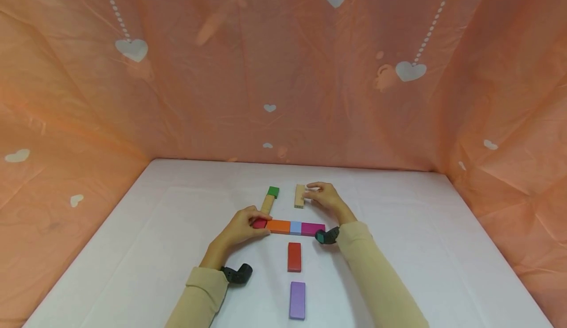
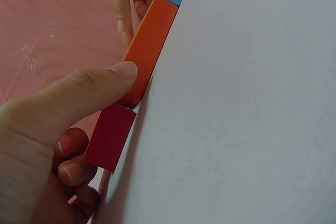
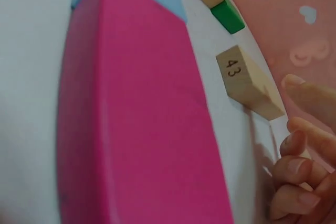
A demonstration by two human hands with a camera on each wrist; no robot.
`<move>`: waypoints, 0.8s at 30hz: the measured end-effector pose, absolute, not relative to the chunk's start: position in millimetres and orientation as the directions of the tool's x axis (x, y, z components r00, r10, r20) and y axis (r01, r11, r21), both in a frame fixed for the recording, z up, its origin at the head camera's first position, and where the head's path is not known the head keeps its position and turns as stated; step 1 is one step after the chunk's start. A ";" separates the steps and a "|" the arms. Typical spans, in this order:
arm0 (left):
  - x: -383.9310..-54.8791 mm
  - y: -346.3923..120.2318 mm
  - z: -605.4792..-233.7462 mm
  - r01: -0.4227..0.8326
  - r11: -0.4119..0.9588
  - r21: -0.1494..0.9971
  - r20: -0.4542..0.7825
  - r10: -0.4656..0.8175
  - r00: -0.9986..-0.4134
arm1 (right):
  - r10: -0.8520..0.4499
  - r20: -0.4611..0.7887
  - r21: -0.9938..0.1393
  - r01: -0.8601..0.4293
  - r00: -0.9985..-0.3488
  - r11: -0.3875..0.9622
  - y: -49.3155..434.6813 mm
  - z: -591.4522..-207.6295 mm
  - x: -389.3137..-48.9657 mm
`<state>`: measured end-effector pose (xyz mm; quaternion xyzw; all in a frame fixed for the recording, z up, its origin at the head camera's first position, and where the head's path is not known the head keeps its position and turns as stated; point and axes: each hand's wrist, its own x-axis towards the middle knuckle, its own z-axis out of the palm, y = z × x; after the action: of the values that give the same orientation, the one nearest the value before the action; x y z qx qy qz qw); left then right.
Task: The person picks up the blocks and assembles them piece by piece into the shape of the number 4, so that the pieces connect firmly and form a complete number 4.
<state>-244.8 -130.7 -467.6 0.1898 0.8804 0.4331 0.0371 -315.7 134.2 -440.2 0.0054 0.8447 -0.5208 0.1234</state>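
Observation:
A row of blocks lies across the table: a crimson block, an orange block, a light blue block and a magenta block. At the row's left end my left hand pinches the orange block, thumb on its near side and a finger across the far side. Its other fingers curl behind the crimson block. My right hand is just right of a plain wooden block marked 43. In the right wrist view a gap shows between its fingertips and that block.
From the row's left end another wooden block slants away, with a green block at its far end. Nearer me lie a red block and a purple block. An orange curtain surrounds the white table.

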 end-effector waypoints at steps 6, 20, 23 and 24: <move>-244.4 -130.4 -467.7 0.292 0.551 0.782 0.089 0.364 -0.927 | -0.090 -0.273 -0.888 0.215 -0.958 0.407 132.4 -441.4 -319.7; -244.9 -130.9 -466.9 0.302 0.548 0.781 0.094 0.374 -0.923 | -0.084 -0.349 -0.858 0.282 -0.934 0.429 127.4 -443.0 -322.9; -244.9 -130.3 -466.7 0.270 0.556 0.786 0.071 0.354 -0.933 | -0.092 -0.353 -0.853 0.280 -0.931 0.440 126.4 -442.3 -323.3; -244.8 -130.2 -466.5 0.263 0.558 0.787 0.064 0.350 -0.935 | -0.093 -0.356 -0.851 0.281 -0.930 0.444 126.2 -442.2 -323.3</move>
<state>-244.8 -130.2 -466.5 0.1738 0.8812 0.4368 0.0496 -323.3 126.2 -442.2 0.0566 0.8307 -0.5243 0.1784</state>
